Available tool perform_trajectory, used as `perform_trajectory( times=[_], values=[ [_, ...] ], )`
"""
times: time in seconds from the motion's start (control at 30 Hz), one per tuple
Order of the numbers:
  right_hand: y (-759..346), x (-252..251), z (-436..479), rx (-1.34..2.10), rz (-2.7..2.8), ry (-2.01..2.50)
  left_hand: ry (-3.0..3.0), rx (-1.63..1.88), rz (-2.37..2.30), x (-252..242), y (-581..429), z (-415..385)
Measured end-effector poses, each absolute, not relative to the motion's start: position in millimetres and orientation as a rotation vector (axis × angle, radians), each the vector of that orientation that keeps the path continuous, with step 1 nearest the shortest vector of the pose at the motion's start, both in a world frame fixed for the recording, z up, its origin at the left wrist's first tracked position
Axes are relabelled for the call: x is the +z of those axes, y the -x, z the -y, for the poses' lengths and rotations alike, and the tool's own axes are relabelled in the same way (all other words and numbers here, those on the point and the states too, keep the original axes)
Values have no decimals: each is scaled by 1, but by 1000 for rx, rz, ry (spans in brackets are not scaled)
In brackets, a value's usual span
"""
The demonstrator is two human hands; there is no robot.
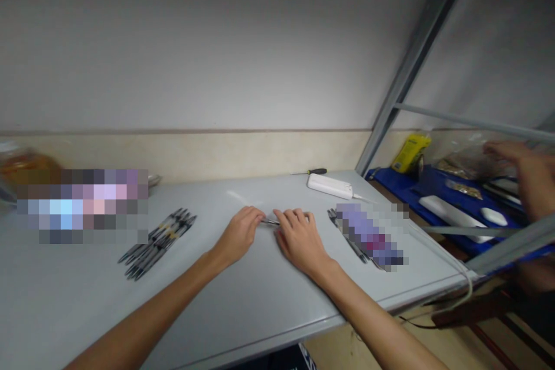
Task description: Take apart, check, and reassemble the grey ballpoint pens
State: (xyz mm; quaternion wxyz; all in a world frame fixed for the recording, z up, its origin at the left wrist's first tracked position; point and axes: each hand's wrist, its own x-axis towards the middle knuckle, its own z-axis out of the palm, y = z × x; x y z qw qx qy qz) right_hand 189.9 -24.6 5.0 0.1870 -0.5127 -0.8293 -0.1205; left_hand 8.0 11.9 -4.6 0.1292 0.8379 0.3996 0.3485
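My left hand point(239, 235) and my right hand point(301, 238) face each other over the middle of the table. Between them is a slim pen point(271, 221), mostly hidden by my fingers. The left fingertips pinch one end; the right thumb and forefinger close on the other, with the remaining right fingers loosely bent. To the left lies a row of several dark-and-clear pens point(160, 241), side by side at a slant. Right of my hands, a few more pens point(353, 243) lie beside a blurred-out purple item point(368, 236).
A white power strip point(330, 186) with a cable and a screwdriver point(317, 171) lie at the back. A blurred item point(87, 205) stands left by a jar point(28, 170). Beyond the metal frame point(390, 98), another person's hand point(505, 150) is above a blue surface point(416, 193) with a yellow packet point(411, 152).
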Motion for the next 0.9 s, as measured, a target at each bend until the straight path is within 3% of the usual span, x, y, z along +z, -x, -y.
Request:
perform_trajectory(
  times=[0.13,0.27,0.33,0.43,0.47,0.57,0.73,0.9],
  values=[
    [-185,4,19,-276,2305,1722,-2469,893,-1294,1,-20,-7],
    [-188,12,14,9,2155,1946,-3070,722,-1257,6,-23,-4],
    [-189,23,12,336,2122,1958,-3245,663,-1179,5,-22,-7],
    [-188,42,11,1168,2193,1702,-3308,707,-1153,-4,-19,-14],
    [-186,46,11,1274,2182,1661,-3298,746,-1180,-7,-18,-16],
    [-176,46,15,1087,2270,1721,-3219,702,-1330,-12,-15,-18],
    [-157,27,28,145,2469,1812,-2984,271,-1614,-4,-14,-12],
    [-156,20,27,-114,2573,1829,-2776,93,-1767,5,-18,-8]
  ],
)
